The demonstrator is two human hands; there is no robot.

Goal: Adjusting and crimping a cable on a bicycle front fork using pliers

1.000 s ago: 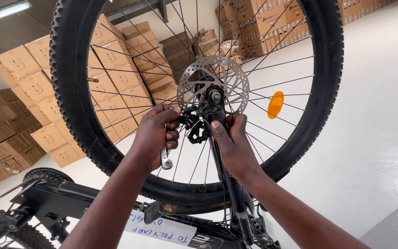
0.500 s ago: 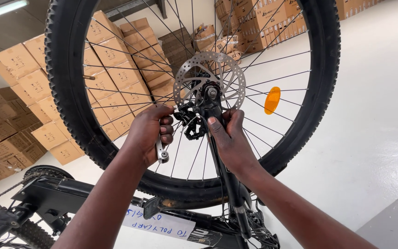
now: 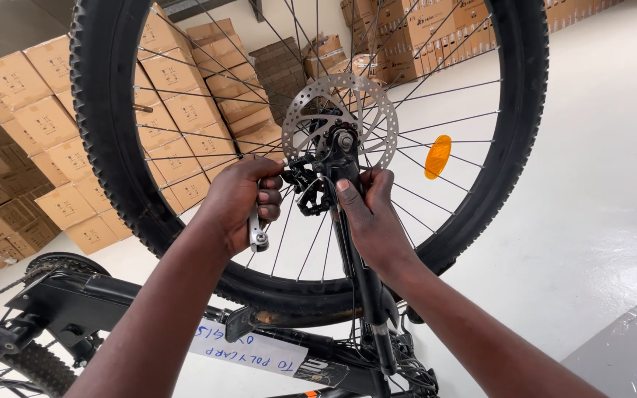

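Left hand (image 3: 236, 203) was clamped on a rigid metal wrench (image 3: 256, 227); right hand (image 3: 369, 217) gripped the stiff fork leg (image 3: 359, 273) (caliper (image 3: 305, 180) small, fiddly).

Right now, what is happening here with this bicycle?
A person works on an upside-down bicycle. The left hand holds a small metal tool at the brake caliper, just below the disc rotor of the front wheel. The right hand grips the fork leg near the axle. Stacked cardboard boxes stand behind.
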